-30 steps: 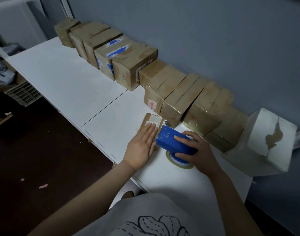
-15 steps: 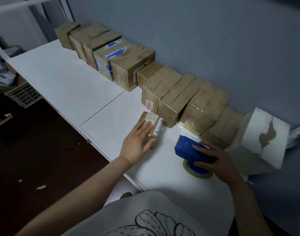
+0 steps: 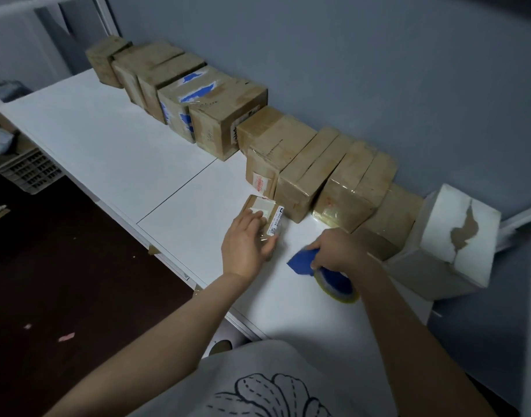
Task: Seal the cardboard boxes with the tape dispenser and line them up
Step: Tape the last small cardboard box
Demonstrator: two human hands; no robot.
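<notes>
On the white table [image 3: 107,136], just in front of the row of taped boxes [image 3: 300,176], sits a small cardboard box [image 3: 262,218]. It looks light, so it could slide on the smooth top. It needs a hand on it while the tape goes on. Its sides look stiff, but the flaps may bend if pushed hard. A flat hand on the lid, or fingers on two sides, would be a good hold. The left hand [image 3: 246,245] lies on top of it, fingers straight, pressing down. The right hand [image 3: 338,251] is just beside the box, wrist bent down. Its fingers are curled tight round the blue tape dispenser [image 3: 301,261]. The tape roll [image 3: 338,288] is low over the table; I cannot tell if it touches.
</notes>
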